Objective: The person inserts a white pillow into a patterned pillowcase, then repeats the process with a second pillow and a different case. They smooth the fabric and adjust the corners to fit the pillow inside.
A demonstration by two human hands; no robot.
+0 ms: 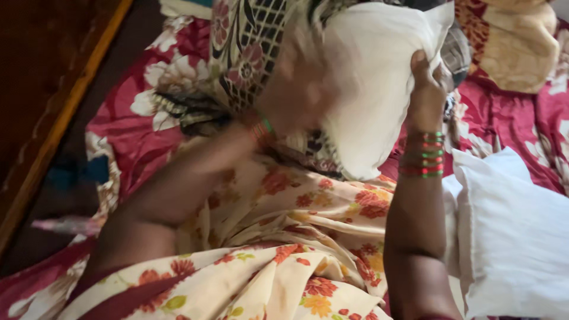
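A white pillow (373,89) is held up above the bed, partly inside a patterned black, cream and floral pillowcase (246,53). My right hand (428,83) grips the pillow's right upper edge, with several red and green bangles on its wrist. Blurred by motion, my left hand (296,83) presses on the pillow where the pillowcase ends, and appears to hold the cloth there. A cream garment with orange flowers (278,237) covers my lap below both arms.
A second white pillow (515,231) lies at the lower right on the red floral bedsheet (510,118). A cream and red cloth (521,41) is bunched at the top right. A wooden bed edge (59,112) runs along the left.
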